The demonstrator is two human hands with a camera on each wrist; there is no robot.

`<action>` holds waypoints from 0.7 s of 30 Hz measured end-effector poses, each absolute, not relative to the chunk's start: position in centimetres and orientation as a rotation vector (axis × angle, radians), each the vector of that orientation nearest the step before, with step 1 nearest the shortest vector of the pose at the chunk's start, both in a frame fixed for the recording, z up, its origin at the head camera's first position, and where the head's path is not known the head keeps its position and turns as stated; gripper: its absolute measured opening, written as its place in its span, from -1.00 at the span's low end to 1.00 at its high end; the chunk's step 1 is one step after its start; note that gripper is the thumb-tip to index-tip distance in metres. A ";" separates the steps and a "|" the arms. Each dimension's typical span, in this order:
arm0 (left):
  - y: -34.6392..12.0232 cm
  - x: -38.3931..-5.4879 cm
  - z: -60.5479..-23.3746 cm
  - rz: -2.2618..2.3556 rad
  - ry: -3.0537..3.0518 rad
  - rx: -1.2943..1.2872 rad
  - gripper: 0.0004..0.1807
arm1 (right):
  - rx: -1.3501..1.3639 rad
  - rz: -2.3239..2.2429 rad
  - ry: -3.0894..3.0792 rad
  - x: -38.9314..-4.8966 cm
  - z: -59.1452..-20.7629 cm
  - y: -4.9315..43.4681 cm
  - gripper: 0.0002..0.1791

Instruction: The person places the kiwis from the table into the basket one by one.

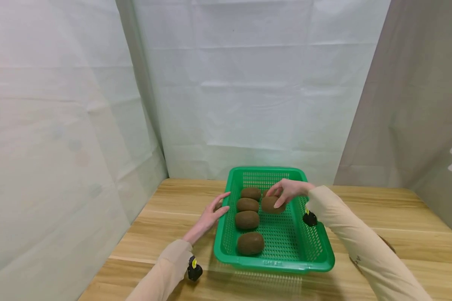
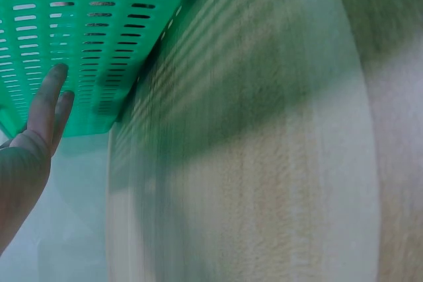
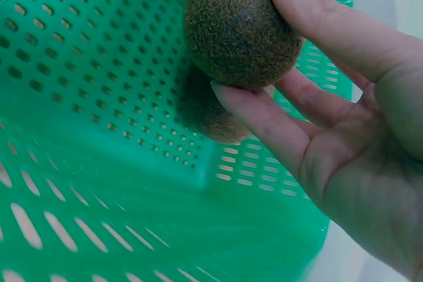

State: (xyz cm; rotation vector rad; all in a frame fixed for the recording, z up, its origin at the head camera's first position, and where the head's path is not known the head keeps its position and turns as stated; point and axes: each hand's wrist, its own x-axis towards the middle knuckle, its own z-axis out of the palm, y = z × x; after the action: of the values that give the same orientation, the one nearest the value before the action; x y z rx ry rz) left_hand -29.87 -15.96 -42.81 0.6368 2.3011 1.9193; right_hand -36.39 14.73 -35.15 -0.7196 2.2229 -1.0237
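Observation:
My right hand (image 1: 290,190) pinches a brown, fuzzy kiwi (image 1: 272,205) between thumb and fingers inside the green plastic basket (image 1: 265,264). Behind that kiwi, another kiwi (image 3: 221,118) shows in part in the right wrist view, at the basket's far right. Several more kiwis, such as the front one (image 1: 250,243), lie in a column along the left side. My left hand (image 1: 209,215) is at the basket's left wall, its fingers extended; in the left wrist view the fingertips (image 2: 58,74) lie against or very near the slotted side.
The basket stands on a wood-grain table (image 1: 165,221). Pale sheets (image 1: 256,104) hang behind it and on both sides. Part of a brown round object (image 1: 387,243) shows behind my right forearm, mostly hidden.

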 end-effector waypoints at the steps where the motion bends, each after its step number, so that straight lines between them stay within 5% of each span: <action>1: -16.0 -29.9 -42.8 1.914 2.307 0.640 -0.47 | -0.719 -1.022 2.224 -36.5 -35.4 14.6 -0.48; 21: -15.4 -28.0 -40.3 1.894 2.270 0.635 -0.48 | -0.693 -1.019 2.284 -36.3 -37.3 14.0 -0.52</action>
State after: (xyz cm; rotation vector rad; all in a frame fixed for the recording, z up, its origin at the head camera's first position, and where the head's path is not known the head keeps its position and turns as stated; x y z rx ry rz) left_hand -27.98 -15.39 -40.27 0.6351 2.2702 1.8938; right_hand -36.33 13.99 -37.26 -0.6925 2.2844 -1.0194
